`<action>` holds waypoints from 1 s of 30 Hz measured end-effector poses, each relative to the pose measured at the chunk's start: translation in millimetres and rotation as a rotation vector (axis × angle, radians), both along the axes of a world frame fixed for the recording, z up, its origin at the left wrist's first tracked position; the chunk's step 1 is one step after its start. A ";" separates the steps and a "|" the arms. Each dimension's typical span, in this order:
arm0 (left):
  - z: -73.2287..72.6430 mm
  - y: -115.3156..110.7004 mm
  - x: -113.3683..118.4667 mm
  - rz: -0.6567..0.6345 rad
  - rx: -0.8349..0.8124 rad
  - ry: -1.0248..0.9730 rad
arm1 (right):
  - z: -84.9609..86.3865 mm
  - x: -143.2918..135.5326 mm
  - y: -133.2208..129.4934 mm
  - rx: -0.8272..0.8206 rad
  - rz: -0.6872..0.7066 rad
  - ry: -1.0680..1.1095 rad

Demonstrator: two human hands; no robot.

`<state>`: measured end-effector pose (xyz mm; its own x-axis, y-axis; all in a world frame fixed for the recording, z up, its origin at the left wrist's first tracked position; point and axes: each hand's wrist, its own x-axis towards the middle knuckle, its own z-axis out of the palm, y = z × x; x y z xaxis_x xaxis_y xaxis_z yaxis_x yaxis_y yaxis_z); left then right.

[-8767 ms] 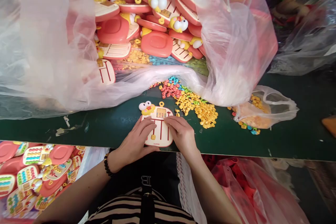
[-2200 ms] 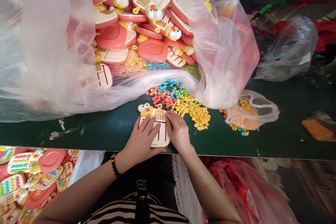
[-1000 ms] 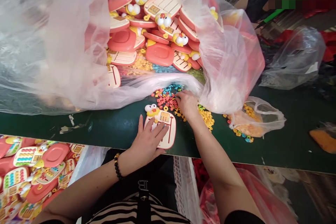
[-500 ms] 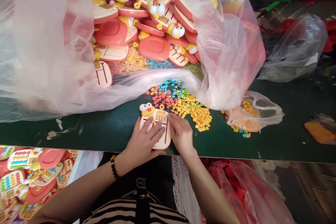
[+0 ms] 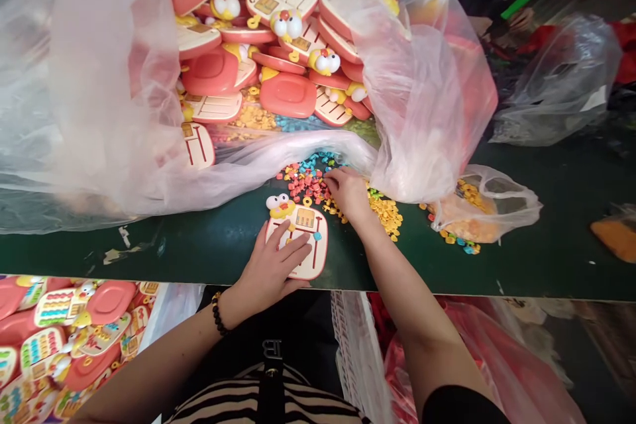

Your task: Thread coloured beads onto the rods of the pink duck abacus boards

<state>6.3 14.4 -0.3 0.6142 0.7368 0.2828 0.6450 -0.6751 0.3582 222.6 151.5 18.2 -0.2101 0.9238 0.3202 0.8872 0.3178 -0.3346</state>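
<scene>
A cream toy board [image 5: 307, 258] with a red rim, slots and a bulging-eyed yellow head lies at the table's front edge. Across its face, my left hand [image 5: 278, 255] rests with fingers spread flat, thumb by the lower edge. A blue bead [image 5: 317, 236] sits at the right slot, and small yellow pieces show near my left fingers. My right hand [image 5: 350, 195] is over the pile of small beads, fingertips drawn together at the red beads [image 5: 305, 183]. Whatever is between those fingertips is hidden. Blue beads [image 5: 318, 160] and yellow beads [image 5: 390, 217] lie around that hand.
Behind the beads, a large clear plastic bag [image 5: 422, 112] lies open, full of similar red and cream toys [image 5: 288, 94]. A small bag [image 5: 489, 215] of yellow beads lies to the right. Below left are toys with filled slots [image 5: 54, 308]. Another person's hand [image 5: 521, 18] shows far right.
My right hand has left the toy board and moved up and right into the bead pile. The blue bead at the right slot is now uncovered. My left hand stays on the board.
</scene>
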 end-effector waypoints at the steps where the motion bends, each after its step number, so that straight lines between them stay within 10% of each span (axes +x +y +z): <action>1: -0.1 -0.3 -1.1 -0.008 -0.006 -0.006 | -0.5 -1.5 7.1 -0.014 -0.003 -0.029; 9: -0.1 -1.3 -3.5 -0.002 -0.019 -0.020 | 22.7 -4.0 -40.9 -0.170 0.109 0.311; 19: -2.3 -3.2 -2.4 -0.003 -0.004 -0.014 | -10.0 -26.8 -100.1 0.025 -0.096 0.193; 30: -1.6 -2.6 -4.2 -0.018 0.003 -0.040 | -8.0 -18.8 -127.7 -0.017 0.051 0.318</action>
